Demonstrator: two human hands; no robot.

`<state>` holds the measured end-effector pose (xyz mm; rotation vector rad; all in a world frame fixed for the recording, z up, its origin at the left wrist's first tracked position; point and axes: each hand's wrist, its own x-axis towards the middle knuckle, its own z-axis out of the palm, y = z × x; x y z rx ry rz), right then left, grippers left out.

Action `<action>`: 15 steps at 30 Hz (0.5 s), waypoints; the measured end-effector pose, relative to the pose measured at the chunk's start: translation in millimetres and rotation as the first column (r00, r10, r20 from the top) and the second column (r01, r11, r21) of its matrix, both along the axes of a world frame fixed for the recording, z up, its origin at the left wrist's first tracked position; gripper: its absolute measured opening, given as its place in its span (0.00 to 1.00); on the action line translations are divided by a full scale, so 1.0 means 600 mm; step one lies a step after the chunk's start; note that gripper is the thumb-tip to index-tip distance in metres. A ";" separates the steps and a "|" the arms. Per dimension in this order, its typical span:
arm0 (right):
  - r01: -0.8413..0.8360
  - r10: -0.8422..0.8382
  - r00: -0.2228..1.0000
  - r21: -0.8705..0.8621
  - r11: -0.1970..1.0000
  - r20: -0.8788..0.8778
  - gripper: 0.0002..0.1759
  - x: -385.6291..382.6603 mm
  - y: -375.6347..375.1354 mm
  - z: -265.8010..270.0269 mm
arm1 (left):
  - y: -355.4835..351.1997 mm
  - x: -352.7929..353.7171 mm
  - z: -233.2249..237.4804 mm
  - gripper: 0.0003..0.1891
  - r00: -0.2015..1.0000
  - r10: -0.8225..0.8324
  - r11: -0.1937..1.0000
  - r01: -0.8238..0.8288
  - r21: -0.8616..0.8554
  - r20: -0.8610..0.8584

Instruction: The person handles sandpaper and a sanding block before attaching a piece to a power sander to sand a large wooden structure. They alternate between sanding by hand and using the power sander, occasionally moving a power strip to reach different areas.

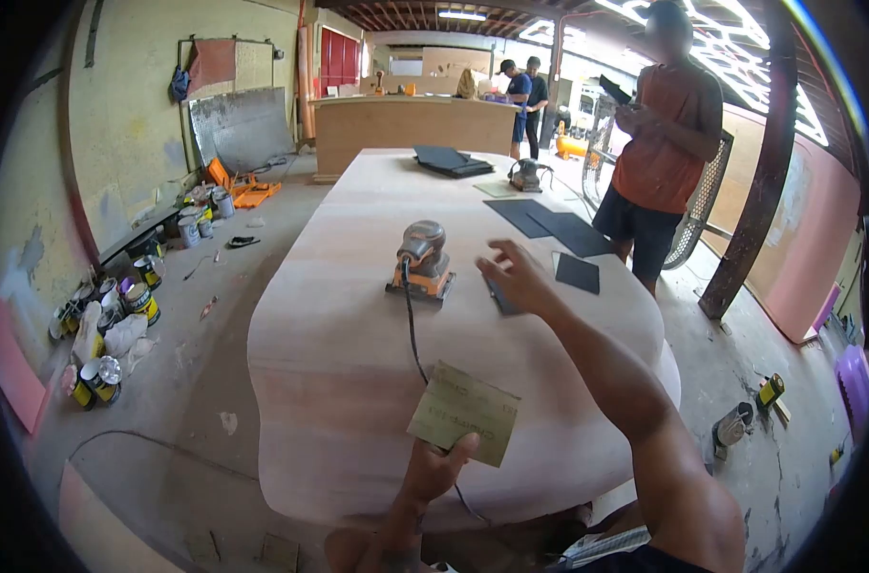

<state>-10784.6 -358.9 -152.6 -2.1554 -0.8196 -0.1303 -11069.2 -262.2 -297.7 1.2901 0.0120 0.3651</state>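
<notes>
My left hand (436, 470) grips a pale green sheet of sandpaper (467, 413) by its lower edge, thumb on top, with printed lettering facing up. Stretched out over the table, my right hand (522, 275) has its fingers apart and nothing in them. Under that hand lies a small dark sandpaper piece (500, 298), partly hidden by it. To its left an orange-and-grey sheet sander (423, 260) stands upright on its pad. The sander's cord (412, 329) runs toward me and passes behind the held sheet. Right of my hand is another dark sandpaper square (578, 273).
The large curved pale table (329, 382) fills the middle. Farther along it are dark sheets (549, 227), a stack of dark sheets (452, 160) and a second sander (527, 175). A person (659, 134) stands at the right edge. Paint cans (140, 301) line the left floor.
</notes>
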 end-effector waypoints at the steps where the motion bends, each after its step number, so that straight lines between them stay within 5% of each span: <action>1: -0.007 0.006 0.995 0.008 1.000 0.101 0.45 -0.020 0.032 0.017 | 0.005 0.000 -0.001 0.15 1.000 0.012 1.000 -0.013 0.008 0.024; 3: 0.024 -0.019 0.979 -0.020 1.000 0.202 0.50 -0.025 0.102 0.046 | 0.021 -0.006 -0.003 0.16 0.980 0.165 0.986 -0.164 -0.022 0.108; 5: 0.159 -0.153 0.987 -0.177 0.971 0.046 0.58 -0.038 0.171 0.087 | 0.046 -0.011 0.001 0.16 0.905 0.372 0.928 -0.366 -0.069 0.205; 6: 0.083 -0.089 0.996 -0.226 0.971 -0.018 0.59 -0.024 0.192 0.092 | 0.062 -0.011 0.006 0.17 0.830 0.495 0.868 -0.486 -0.103 0.258; 8: -0.093 0.051 0.985 -0.264 0.960 -0.163 0.59 0.028 0.236 0.081 | 0.084 -0.013 0.004 0.15 0.703 0.706 0.682 -0.639 -0.356 0.090; 10: -0.075 0.015 0.961 -0.208 0.975 -0.276 0.58 0.039 0.253 0.056 | 0.095 -0.039 0.045 0.14 0.697 0.712 0.619 -0.679 -0.395 -0.083; 11: 0.048 -0.098 0.948 -0.171 0.984 -0.301 0.57 0.018 0.247 0.070 | 0.102 -0.044 0.040 0.13 0.718 0.692 0.653 -0.666 -0.361 -0.073; 15: -0.046 0.012 0.960 -0.114 0.992 -0.279 0.55 -0.033 0.186 0.101 | 0.122 -0.061 0.024 0.12 0.802 0.597 0.783 -0.591 -0.191 -0.034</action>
